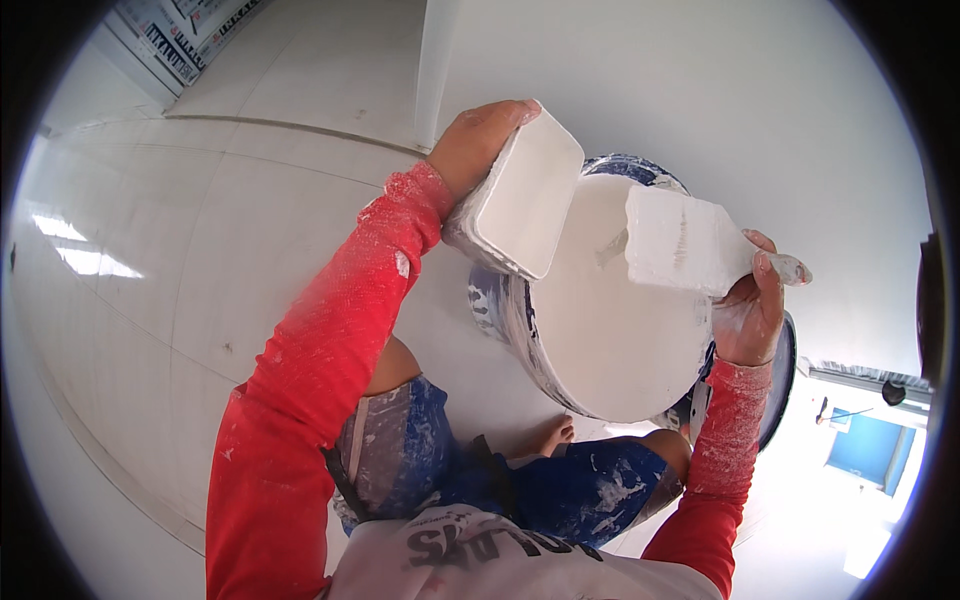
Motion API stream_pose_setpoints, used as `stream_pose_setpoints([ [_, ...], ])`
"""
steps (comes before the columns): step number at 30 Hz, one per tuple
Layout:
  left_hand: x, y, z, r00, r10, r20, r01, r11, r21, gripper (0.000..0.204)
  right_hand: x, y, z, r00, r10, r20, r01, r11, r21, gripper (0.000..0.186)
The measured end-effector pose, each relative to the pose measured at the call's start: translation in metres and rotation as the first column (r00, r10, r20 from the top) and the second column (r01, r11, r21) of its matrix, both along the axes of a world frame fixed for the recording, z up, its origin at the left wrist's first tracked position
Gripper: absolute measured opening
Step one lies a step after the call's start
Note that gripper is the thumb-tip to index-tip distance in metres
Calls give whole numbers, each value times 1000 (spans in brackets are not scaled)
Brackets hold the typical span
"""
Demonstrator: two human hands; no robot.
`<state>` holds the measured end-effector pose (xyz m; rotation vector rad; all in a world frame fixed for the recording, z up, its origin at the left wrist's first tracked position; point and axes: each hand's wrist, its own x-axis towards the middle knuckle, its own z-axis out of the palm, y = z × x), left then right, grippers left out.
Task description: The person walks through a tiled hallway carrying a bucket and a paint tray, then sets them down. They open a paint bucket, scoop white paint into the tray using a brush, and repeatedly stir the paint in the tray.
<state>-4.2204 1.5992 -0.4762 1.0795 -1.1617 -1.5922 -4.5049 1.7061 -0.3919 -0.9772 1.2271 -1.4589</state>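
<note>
My left hand [482, 140] grips the far end of a pale rectangular tub [530, 195], its sides smeared white. The tub is tilted above the left rim of a large round bucket [530, 345]. White paste [610, 340] lies smooth across the bucket's mouth, with a small uneven mark near the tool's edge. Over the bucket's right side, my right hand [752, 310] is closed round the handle of a wide putty knife [680, 240]. White paste thickly coats its broad blade, which points left toward the tub. My right thumb presses on the handle.
A second dark-rimmed round container [785, 375] stands behind my right forearm. A pale wall [700, 80] rises just beyond the bucket. Large glossy tiles cover the floor [200, 260]. Wrapped panels [185, 40] lie at far left. My bent knees [600, 480] are close to the bucket.
</note>
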Motion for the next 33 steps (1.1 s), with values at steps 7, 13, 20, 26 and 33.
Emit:
stream_pose_setpoints([
  [7,-1,-2,-5,999,34,19,-34,999,-3,49,61,-7,-20,962,207,-180,-217,976,-34,31],
  [13,-2,-2,-6,999,43,8,-43,999,-15,49,74,8,-36,944,164,-285,-217,962,-165,26],
  [20,-2,4,-3,998,49,-34,-49,999,-22,43,64,16,-35,899,188,-394,-271,948,-166,25],
  [26,-2,0,-9,998,56,6,-54,982,-183,42,52,19,-29,895,139,-423,-234,955,-181,27],
  [33,1,-3,-12,999,-34,9,34,999,-11,31,20,30,-10,908,34,-417,-121,975,-185,35],
])
